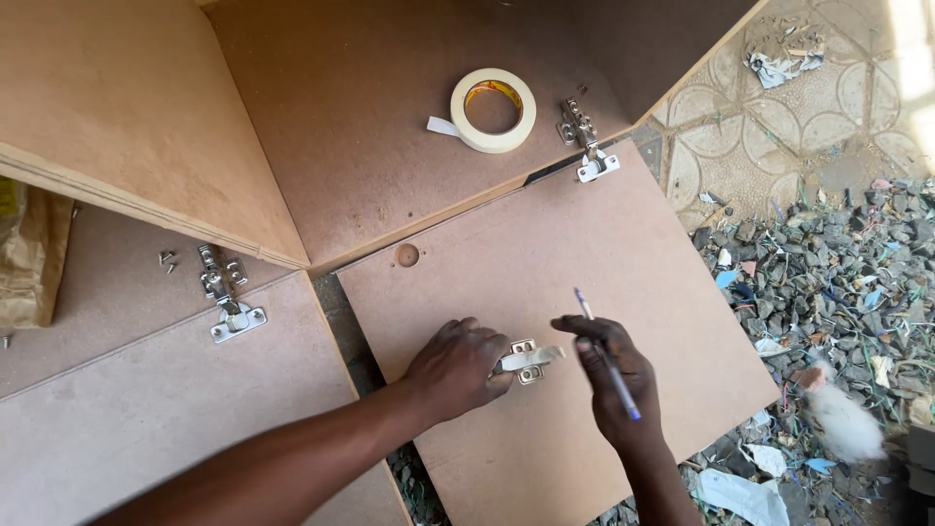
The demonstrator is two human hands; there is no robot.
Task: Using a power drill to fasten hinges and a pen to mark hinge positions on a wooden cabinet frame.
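Both of my forearms come in from the bottom edge, over a flat brown fibreboard door panel (584, 263) lying on the ground. My left hand (456, 368) is curled down, fingers closed over the body of a silver metal cabinet hinge (527, 360), pinning it flat on the panel; the hinge's plate sticks out to the right from under my fingertips. My right hand (614, 375) sits just beside that plate, closed around a slim blue-and-white pen (606, 356) that slants up and away from me, its upper end above my knuckles. Further up the same panel I see a round drilled recess (407, 255) near its upper left corner. At the panel's top edge a second silver hinge (584, 141) bridges it to the brown cabinet body (370, 107), and a roll of cream masking tape (493, 109) lies on that cabinet surface just left of this hinge. Off to the left, a third silver hinge (226, 292) joins another brown panel (146, 409), with a few loose screws (168, 259) near it. Grey gravel and litter (838, 282) cover the ground on the right.
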